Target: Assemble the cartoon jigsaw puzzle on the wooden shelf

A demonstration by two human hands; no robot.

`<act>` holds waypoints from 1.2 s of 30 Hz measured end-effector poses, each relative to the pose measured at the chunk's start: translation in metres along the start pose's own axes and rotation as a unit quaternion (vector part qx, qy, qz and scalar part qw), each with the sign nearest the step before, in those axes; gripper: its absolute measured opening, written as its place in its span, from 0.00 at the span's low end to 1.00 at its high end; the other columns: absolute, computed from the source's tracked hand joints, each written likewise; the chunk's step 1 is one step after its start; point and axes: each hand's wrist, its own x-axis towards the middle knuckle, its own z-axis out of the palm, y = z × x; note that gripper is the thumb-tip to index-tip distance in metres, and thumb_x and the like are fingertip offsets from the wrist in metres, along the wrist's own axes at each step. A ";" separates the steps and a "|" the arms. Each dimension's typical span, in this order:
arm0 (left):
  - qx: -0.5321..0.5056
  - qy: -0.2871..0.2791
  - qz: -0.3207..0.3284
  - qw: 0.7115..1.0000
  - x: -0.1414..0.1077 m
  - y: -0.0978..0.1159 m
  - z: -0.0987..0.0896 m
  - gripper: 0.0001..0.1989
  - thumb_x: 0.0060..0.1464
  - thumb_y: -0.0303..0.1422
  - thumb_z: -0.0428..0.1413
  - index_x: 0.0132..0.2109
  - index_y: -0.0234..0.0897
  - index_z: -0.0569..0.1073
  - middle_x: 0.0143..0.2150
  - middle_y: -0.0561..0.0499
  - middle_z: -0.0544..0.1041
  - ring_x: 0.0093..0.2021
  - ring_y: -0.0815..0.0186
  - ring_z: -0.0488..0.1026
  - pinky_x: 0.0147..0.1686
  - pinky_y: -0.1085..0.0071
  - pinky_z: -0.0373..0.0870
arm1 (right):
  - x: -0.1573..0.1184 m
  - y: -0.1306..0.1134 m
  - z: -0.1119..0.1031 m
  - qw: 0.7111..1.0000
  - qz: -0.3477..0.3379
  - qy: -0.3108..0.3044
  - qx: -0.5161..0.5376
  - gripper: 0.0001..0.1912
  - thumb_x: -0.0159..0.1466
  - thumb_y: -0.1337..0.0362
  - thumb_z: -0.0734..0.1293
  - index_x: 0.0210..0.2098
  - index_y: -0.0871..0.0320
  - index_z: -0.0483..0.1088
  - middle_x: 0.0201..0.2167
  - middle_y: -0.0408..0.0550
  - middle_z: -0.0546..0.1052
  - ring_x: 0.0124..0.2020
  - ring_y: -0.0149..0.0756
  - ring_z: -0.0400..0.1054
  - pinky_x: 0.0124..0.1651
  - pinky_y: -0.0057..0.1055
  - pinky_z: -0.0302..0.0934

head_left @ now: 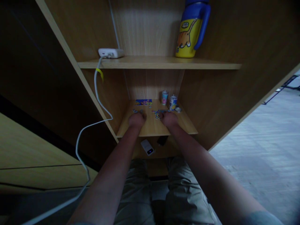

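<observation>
My left hand (137, 118) rests low over the left part of the wooden shelf (150, 129), its fingers curled by a few small colourful pieces (135, 111). Whatever those fingers hold is too small to make out. On the right, my right hand (169, 118) is closed at the edge of a cluster of small puzzle-like pieces (157, 114); its fingertips touch or nearly touch them, and any piece in them is hidden. Behind the hands lies a blue picture card (143, 102).
Two small cans, one pink and blue (164, 97), one blue and yellow (173, 102), stand at the back right beside a round lid (178, 109). Above are a white charger (110, 53) with a cable and a blue-yellow bottle (189, 32). Below lie a white device (147, 147) and a dark phone-like object (162, 140).
</observation>
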 end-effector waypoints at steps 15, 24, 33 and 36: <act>0.019 -0.011 0.000 1.000 -0.001 0.001 -0.003 0.27 0.77 0.44 0.46 0.53 0.34 0.87 0.53 0.33 0.88 0.54 0.47 0.86 0.51 0.61 0.79 | 0.004 0.003 0.007 1.000 0.006 0.025 0.011 0.28 0.83 0.53 0.56 0.54 0.59 0.85 0.53 0.62 0.87 0.53 0.48 0.83 0.55 0.35 0.71; 0.023 -0.025 -0.013 0.999 0.000 0.003 -0.003 0.29 0.78 0.45 0.43 0.55 0.35 0.87 0.55 0.35 0.87 0.57 0.50 0.85 0.56 0.61 0.79 | 0.005 0.002 0.006 1.000 0.006 0.013 -0.010 0.29 0.83 0.52 0.54 0.56 0.57 0.85 0.54 0.60 0.87 0.55 0.47 0.83 0.57 0.36 0.72; 0.021 -0.031 -0.010 0.999 -0.006 0.007 -0.012 0.28 0.78 0.45 0.44 0.57 0.37 0.87 0.57 0.35 0.87 0.57 0.48 0.85 0.55 0.59 0.79 | 0.004 0.001 0.004 1.000 0.008 0.010 -0.015 0.30 0.83 0.52 0.54 0.57 0.57 0.85 0.55 0.61 0.86 0.56 0.47 0.83 0.58 0.36 0.71; 0.028 -0.029 -0.006 0.999 -0.005 0.006 -0.010 0.29 0.78 0.46 0.44 0.56 0.37 0.87 0.56 0.36 0.87 0.57 0.49 0.85 0.55 0.61 0.79 | 0.005 0.002 0.006 1.000 0.004 0.012 -0.017 0.31 0.83 0.51 0.52 0.57 0.57 0.85 0.56 0.61 0.86 0.56 0.48 0.82 0.58 0.37 0.72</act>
